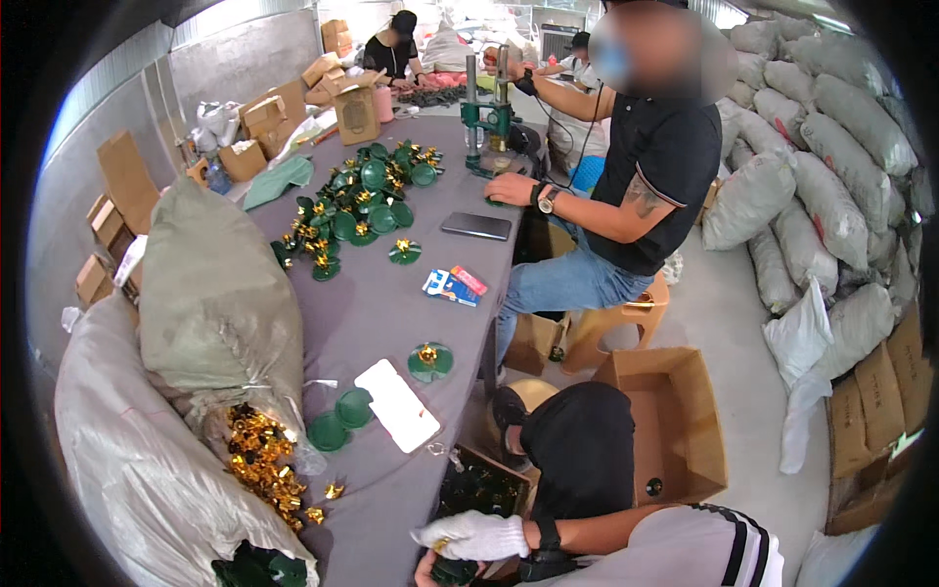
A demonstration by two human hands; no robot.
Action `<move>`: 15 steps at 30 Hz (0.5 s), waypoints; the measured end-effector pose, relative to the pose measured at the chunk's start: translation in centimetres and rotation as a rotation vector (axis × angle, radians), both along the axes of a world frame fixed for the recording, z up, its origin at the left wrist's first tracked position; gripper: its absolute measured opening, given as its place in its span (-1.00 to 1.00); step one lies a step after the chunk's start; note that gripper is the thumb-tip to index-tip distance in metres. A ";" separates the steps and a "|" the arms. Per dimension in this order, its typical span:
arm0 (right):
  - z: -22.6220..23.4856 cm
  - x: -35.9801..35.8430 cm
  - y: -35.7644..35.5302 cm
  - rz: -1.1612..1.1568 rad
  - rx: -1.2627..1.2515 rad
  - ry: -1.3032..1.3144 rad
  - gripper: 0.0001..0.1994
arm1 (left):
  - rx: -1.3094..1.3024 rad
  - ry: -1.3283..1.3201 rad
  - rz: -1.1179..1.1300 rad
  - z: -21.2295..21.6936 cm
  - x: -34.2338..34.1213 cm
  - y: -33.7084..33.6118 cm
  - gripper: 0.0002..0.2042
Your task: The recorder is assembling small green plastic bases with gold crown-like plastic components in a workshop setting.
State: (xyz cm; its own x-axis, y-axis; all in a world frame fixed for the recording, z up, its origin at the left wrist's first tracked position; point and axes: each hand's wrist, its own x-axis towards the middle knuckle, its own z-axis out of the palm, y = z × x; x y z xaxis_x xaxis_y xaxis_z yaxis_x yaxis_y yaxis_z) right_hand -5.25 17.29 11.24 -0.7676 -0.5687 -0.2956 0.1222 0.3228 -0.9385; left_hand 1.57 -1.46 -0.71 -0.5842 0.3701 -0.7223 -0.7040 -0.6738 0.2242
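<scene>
My right hand (479, 536), in a white knitted glove, comes in from the lower right with its fingers closed on a small gold foil piece. Under it, at the lower edge, my bare left hand (426, 569) is partly cut off and grips a dark green disc (454, 570). Beside my hands stands a carton (523, 486) with dark green pieces inside. On the grey table (362, 519), a loose gold foil bow (334, 489) lies near two green discs (328, 430) and a green disc with a gold bow (429, 361).
An open sack (220, 293) spills gold bows (262, 465) at left. A white phone-like slab (398, 406), a dark phone (475, 226) and heaped green discs (374, 176) lie on the table. Opposite, a co-worker (641, 176) works a green press (486, 117). An open carton (675, 421) stands right.
</scene>
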 end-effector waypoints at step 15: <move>-9.6 2.4 -0.5 0.000 -0.098 0.048 -0.77 | 0.038 0.270 0.072 1.6 0.8 0.3 -0.60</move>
